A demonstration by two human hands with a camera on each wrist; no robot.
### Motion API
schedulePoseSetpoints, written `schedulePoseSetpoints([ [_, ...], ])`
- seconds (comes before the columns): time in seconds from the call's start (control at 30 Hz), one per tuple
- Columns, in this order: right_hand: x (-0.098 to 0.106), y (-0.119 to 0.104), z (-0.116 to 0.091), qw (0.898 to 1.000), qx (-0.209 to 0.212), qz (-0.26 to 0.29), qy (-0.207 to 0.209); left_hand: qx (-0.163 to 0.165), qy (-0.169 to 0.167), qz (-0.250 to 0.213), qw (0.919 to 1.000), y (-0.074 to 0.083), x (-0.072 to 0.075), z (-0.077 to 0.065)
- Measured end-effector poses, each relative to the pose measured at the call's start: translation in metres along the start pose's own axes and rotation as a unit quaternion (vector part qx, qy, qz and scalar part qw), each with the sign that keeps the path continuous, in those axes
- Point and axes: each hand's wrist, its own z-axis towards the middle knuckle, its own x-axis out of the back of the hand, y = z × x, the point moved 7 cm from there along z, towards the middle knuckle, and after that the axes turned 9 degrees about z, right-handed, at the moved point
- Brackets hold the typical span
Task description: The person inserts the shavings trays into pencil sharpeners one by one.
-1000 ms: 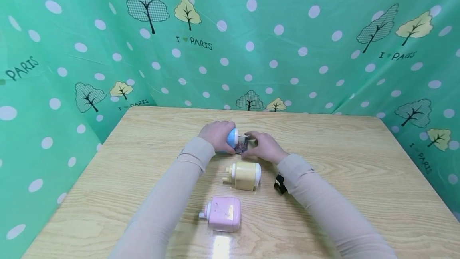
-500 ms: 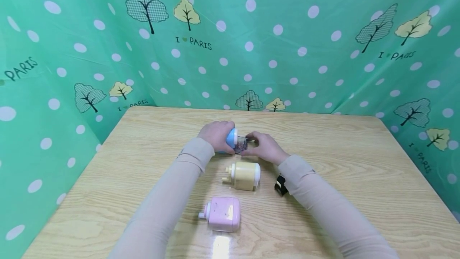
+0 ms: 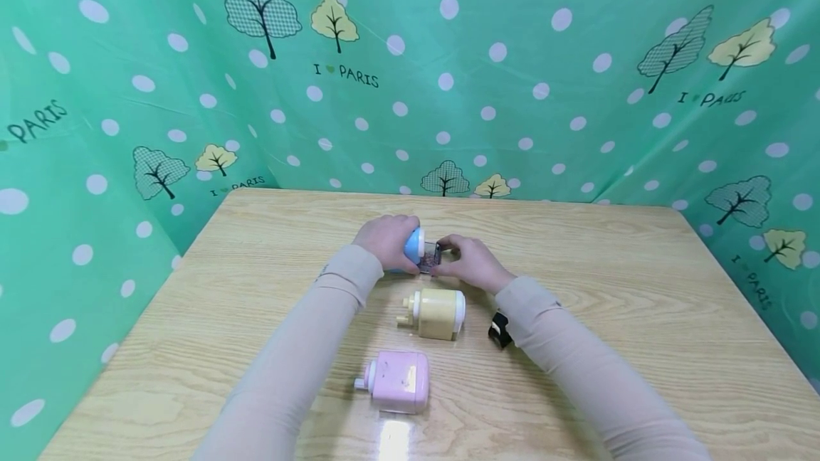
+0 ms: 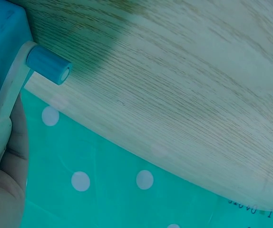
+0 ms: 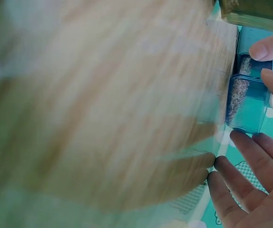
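Observation:
My left hand (image 3: 384, 240) grips a blue pencil sharpener (image 3: 413, 246) lying on the table, its white front rim turned toward my right hand. In the left wrist view, its crank handle (image 4: 48, 64) sticks out beside the palm. My right hand (image 3: 475, 263) pinches the clear shavings drawer (image 5: 247, 102) between thumb and fingertips. Shavings (image 5: 238, 97) show inside the drawer, which sticks partly out of the sharpener's front. Nearer to me, a yellow pencil sharpener (image 3: 438, 313) and a pink pencil sharpener (image 3: 400, 381) lie on their sides.
A small black object (image 3: 500, 329) lies beside my right forearm, partly hidden by the sleeve. The wooden table (image 3: 608, 262) ends at a green dotted curtain (image 3: 500, 112) behind and at both sides.
The right fingers have closed a little on the drawer, and it sits slightly nearer the blue sharpener. The left hand and the other sharpeners stay put.

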Motion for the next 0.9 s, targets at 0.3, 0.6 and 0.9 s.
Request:
schedulePoseSetpoints([
  [0.3,-0.0012,0.0012,0.0026,1.000,-0.009,-0.003,-0.006,0.000,0.001,-0.002,1.0000,-0.0010,0.0001,-0.0005],
  [0.6,-0.0026,0.0001,0.0047,1.000,-0.012,-0.010,-0.009,-0.003,0.004,0.000,1.0000,-0.0018,0.0002,-0.0003],
  [0.9,-0.0029,-0.0011,0.0034,1.000,-0.016,-0.013,-0.017,-0.003,0.003,0.001,1.0000,-0.0010,-0.0004,0.0003],
])
